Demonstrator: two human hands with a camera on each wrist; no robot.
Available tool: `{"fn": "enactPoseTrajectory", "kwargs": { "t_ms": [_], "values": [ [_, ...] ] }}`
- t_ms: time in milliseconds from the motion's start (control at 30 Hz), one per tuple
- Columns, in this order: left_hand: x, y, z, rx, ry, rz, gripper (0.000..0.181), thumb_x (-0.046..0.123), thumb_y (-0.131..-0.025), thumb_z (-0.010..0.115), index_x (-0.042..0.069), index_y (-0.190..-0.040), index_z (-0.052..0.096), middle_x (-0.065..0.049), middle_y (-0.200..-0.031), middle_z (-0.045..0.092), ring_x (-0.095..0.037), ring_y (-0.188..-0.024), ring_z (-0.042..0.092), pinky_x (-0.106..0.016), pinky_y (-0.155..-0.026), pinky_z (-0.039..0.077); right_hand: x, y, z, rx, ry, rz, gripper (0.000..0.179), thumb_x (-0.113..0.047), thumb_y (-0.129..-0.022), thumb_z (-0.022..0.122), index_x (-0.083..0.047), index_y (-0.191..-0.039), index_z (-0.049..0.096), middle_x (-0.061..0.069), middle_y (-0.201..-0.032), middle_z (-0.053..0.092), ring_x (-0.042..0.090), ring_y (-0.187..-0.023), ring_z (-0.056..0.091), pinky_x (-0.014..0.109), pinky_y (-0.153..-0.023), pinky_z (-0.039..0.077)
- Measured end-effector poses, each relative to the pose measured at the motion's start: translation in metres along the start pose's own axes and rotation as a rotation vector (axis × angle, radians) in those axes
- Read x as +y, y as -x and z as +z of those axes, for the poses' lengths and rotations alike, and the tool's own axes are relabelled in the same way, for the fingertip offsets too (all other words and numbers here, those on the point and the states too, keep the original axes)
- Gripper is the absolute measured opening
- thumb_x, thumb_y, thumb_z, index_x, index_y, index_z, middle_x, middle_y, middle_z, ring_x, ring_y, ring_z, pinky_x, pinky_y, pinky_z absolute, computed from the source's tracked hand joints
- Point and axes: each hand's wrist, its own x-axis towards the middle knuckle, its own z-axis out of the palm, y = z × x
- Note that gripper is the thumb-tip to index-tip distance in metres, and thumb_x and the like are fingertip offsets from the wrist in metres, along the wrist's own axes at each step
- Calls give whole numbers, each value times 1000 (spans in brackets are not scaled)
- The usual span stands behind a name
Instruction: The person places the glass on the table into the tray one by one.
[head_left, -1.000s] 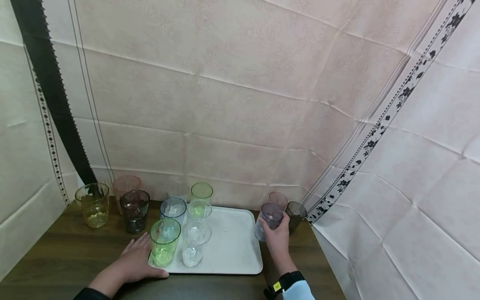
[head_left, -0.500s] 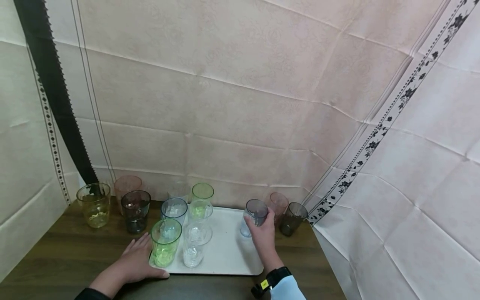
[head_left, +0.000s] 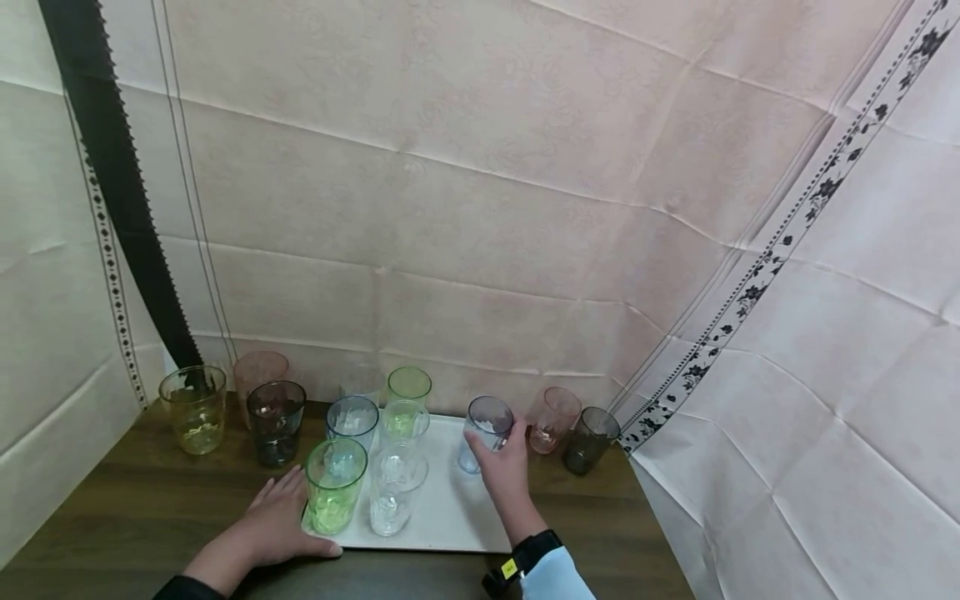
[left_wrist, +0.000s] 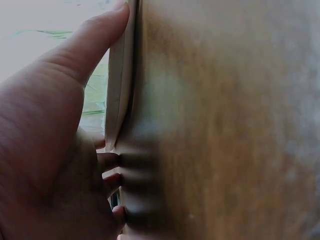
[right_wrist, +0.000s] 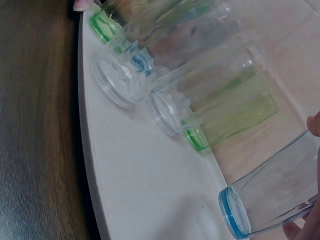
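White rectangular plastic-looking tray (head_left: 457, 517): smooth, low-gloss. Blue-tinted cylindrical tumbler (right_wrist: 280, 192): glossy, glass-like. Brown worktop (head_left: 112, 525) beneath the tray: wood-grained, semi-gloss. Cream sheet (head_left: 420, 192) behind the tray: creased, matt.

Your blue glass (right_wrist: 277, 192), see-through with a thick blue base, is mouth up in your right grip (head_left: 504, 471), over the right half of the tray (head_left: 442, 517); you can't quite tell whether its base touches down. The tray is white and lies flat on the worktop (head_left: 615, 533). Your left grip (head_left: 281, 521) rests at its near left corner. A green glass (head_left: 335, 492) stands upright there, just beside it, then a clear glass (head_left: 389, 512). Behind them stand a blue-rimmed glass (head_left: 351, 423), a second clear glass (right_wrist: 167, 115) and a second green glass (head_left: 408, 385).
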Motion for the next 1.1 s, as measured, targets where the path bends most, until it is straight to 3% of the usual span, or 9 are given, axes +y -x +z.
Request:
{"fn": "enactPoseTrajectory", "kwargs": {
  "t_ms": [300,567,1100],
  "values": [
    [5,3,-4,5,7,-3,141,79,-63,81,-14,-157,31,-39,-160,27,-56,-147,17,-75,-116,13,-5,4,10,-49,-3,4,90,-47,-79,88,-15,-149,41,10,-149,53,26,-142,43,54,-117,37],
    [3,2,-3,3,2,-8,142,80,-63,80,-14,-157,31,-38,-160,28,-56,-147,17,-75,-116,13,-6,6,23,-71,-35,-80,85,-38,-82,88,-10,-148,42,11,-147,54,24,-140,45,50,-116,38],
    [1,1,0,11,5,-14,143,81,-61,80,-13,-157,32,-38,-160,29,-54,-148,18,-73,-117,13,-9,-20,47,-112,3,-54,90,-39,-85,85,-8,-153,36,14,-154,48,28,-145,40,53,-119,34]
  ]
}}
